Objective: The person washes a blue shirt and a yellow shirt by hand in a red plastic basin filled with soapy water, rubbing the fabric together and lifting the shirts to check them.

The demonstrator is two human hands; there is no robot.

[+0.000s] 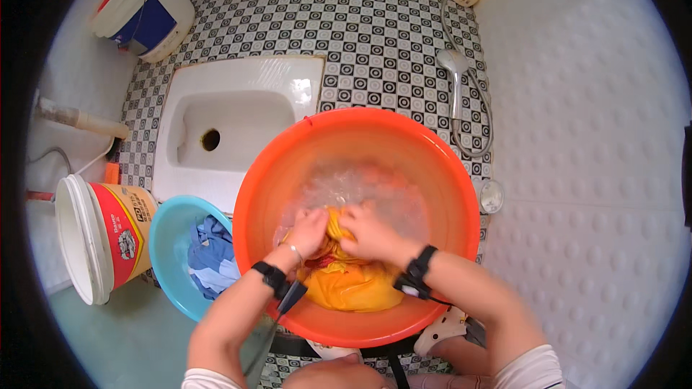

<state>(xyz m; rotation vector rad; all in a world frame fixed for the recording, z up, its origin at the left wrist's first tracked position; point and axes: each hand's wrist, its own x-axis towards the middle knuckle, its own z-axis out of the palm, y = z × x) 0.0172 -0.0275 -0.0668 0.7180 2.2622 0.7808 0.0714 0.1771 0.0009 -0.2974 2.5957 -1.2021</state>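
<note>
A wet yellow cloth garment (353, 287) with a bit of red lies partly in cloudy water inside a large orange basin (461, 194). My left hand (308, 232) is closed around a bunched part of it. Close by on the right, my right hand (369, 234) grips the same bunch, its fingers curled over the folds. Between the two hands the cloth is gathered into a twisted lump, while the rest spreads toward the near side of the basin. A black strap is on each wrist.
A light blue basin (160, 245) with blue clothes (213, 253) stands left of the orange one. Beyond are a white squat toilet (162, 151), a tipped paint bucket (130, 227) and another bucket (162, 21). A shower head (453, 65) lies on the tiled floor at right.
</note>
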